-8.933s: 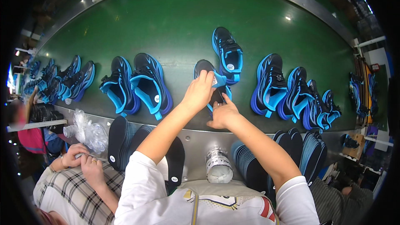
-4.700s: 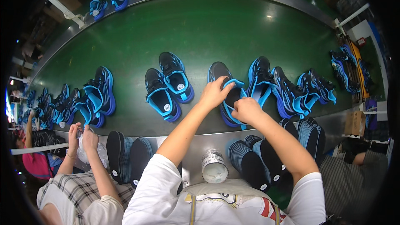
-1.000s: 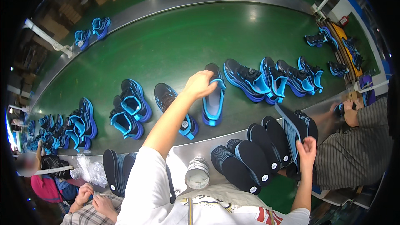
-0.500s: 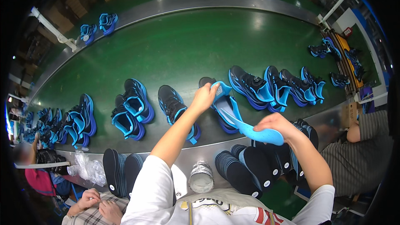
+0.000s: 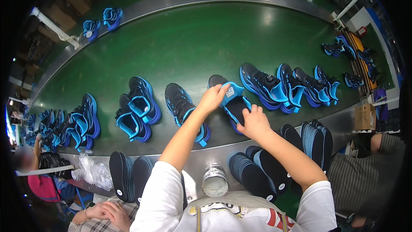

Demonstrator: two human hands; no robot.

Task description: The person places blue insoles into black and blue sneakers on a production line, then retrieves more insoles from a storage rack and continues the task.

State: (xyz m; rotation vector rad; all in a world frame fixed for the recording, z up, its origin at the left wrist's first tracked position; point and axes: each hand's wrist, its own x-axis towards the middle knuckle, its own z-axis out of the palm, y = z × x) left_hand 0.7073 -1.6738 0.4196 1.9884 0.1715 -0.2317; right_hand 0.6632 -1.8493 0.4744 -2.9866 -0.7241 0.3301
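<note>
A black and blue sneaker lies on the green belt in front of me, its toe pointing away. My left hand pinches its light blue tongue and holds it up. At the heel, my right hand is closed around the collar, with the thumb and fingertips at the opening. A black surface, seemingly the insole's top, shows inside the shoe; its heel end is hidden by my right hand. Just left of this shoe lies another sneaker, and to the right is a further one.
Stacks of black and blue insoles stand along the metal edge nearest me, around a taped roll. Clear plastic lies at left. More sneakers sit along the belt. People sit close on both sides.
The insole that my right hand held bent outside the heel has gone into the shoe. My right hand moved left and up to the heel opening. The left hand stays on the tongue.
</note>
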